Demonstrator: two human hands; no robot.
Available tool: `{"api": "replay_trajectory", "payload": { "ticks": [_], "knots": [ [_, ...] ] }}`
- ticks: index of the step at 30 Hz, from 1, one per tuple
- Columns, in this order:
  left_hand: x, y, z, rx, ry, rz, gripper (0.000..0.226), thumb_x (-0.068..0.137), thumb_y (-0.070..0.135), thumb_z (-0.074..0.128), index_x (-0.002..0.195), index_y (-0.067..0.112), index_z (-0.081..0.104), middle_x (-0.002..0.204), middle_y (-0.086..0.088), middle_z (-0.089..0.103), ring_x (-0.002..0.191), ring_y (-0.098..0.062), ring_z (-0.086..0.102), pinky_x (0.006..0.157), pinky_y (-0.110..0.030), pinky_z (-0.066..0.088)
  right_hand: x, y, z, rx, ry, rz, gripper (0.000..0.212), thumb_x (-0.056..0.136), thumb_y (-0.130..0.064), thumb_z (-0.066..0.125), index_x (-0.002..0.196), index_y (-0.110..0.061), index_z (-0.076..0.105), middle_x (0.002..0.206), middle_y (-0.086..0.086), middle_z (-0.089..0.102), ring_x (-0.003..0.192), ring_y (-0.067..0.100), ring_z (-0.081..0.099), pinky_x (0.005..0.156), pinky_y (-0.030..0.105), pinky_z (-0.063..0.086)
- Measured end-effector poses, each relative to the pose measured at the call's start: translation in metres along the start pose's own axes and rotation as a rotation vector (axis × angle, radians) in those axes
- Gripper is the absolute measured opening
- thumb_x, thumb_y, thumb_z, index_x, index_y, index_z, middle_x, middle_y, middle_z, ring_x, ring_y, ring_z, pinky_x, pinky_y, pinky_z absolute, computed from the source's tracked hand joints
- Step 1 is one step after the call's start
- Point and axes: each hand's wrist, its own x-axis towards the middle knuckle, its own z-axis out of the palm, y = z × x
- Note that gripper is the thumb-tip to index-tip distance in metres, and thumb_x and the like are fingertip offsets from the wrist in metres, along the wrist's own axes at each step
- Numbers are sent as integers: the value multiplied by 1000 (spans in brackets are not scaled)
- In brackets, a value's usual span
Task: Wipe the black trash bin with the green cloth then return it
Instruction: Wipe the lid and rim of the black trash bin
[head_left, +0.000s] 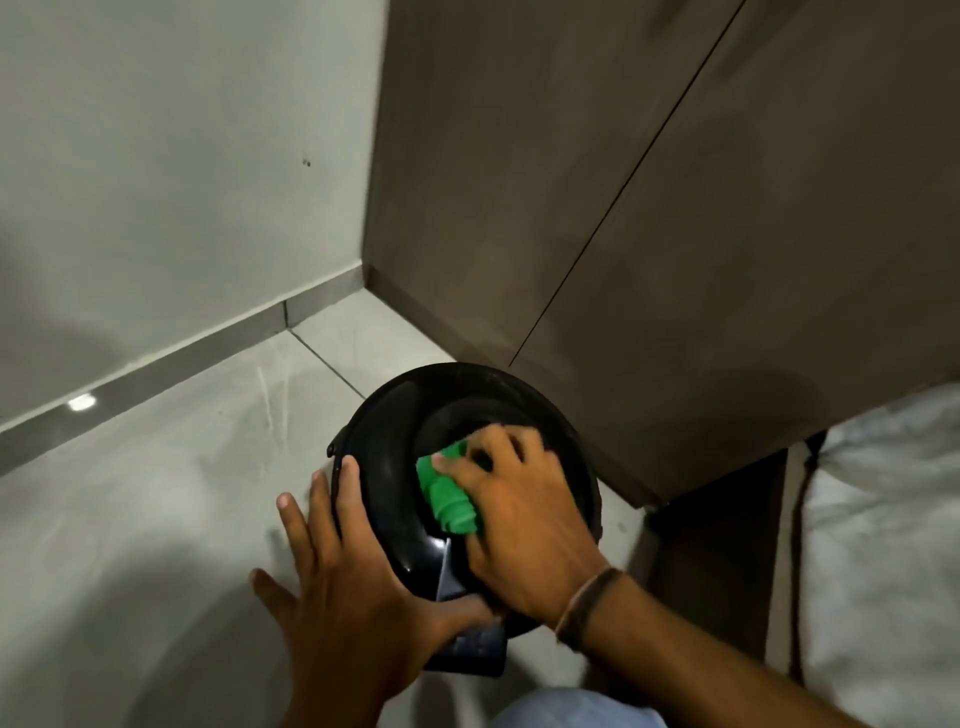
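Note:
A round black trash bin (395, 457) stands on the grey tiled floor in the corner beside a brown cabinet. Its domed lid faces up at me. My right hand (519, 519) presses a bunched green cloth (449, 499) against the top of the lid, fingers curled over it. My left hand (343, 587) grips the bin's left rim, fingers spread along the edge and thumb on the near side. The bin's body and its foot pedal are mostly hidden under my hands.
A brown cabinet (649, 208) rises right behind the bin. A grey wall (171, 156) with a dark skirting closes the left side. White fabric (883, 519) lies at the right edge. Grey floor tiles (156, 493) stretch to the left of the bin.

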Motion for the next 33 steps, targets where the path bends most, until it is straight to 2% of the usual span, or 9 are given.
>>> {"api": "replay_trajectory", "payload": {
  "ticks": [2,4,8,12,15,21,27,30,33],
  "knots": [
    [-1,0,0,-16,0,2,190,6,106,65,160,40,-25,179,7,-10,166,-30,-19,125,-78,11,21,23,-9,-191,32,44,57,79,-36,54,136,-34,58,127,1,53,114,30,46,86,46,46],
    [-1,-1,1,-17,4,7,189,7,106,66,161,40,-22,180,6,-9,166,-30,-19,125,-79,8,37,46,-20,-293,3,156,50,82,-36,59,132,-32,59,126,1,55,113,31,48,87,47,46],
    [-3,-1,1,-20,15,10,189,11,105,69,161,40,-24,180,5,-13,165,-30,-22,125,-79,6,-20,44,-24,-191,-98,251,43,90,-35,55,133,-30,56,128,-2,55,111,24,50,92,44,49],
    [-4,-3,3,2,48,47,178,24,95,75,160,39,-25,179,5,-8,165,-30,-20,126,-79,10,-40,-1,-17,38,-63,102,48,85,-35,53,133,-33,58,126,-7,55,108,20,51,90,40,49],
    [-3,-3,2,13,29,40,183,19,98,75,161,38,-22,179,6,-7,166,-30,-17,125,-79,10,10,-5,-8,-56,2,13,42,80,-32,58,121,-29,66,120,-2,61,104,29,55,82,45,51],
    [-3,-2,-1,-46,15,13,190,7,104,70,161,41,-22,180,8,-10,165,-29,-20,126,-79,9,13,59,-13,-121,29,247,35,89,-37,57,123,-29,64,121,0,60,106,28,56,86,45,53],
    [-1,-2,1,-37,25,12,179,26,82,87,156,45,-31,178,14,-14,165,-26,-21,127,-78,12,-22,-3,14,135,10,-81,67,74,-38,49,141,-39,53,130,-7,52,113,22,45,90,38,42],
    [2,0,-1,-20,-37,-42,199,-1,97,74,158,39,-31,176,16,-18,165,-25,-22,129,-75,10,49,-24,11,48,-21,-269,55,76,-29,63,132,-31,62,130,-2,56,112,30,47,88,42,43],
    [3,3,-1,-65,-38,-69,195,-2,102,69,157,42,-27,178,15,-12,166,-27,-18,128,-76,11,111,-19,6,-87,-34,-221,38,82,-32,64,119,-24,70,121,4,63,103,34,54,85,45,49]
  ]
}}
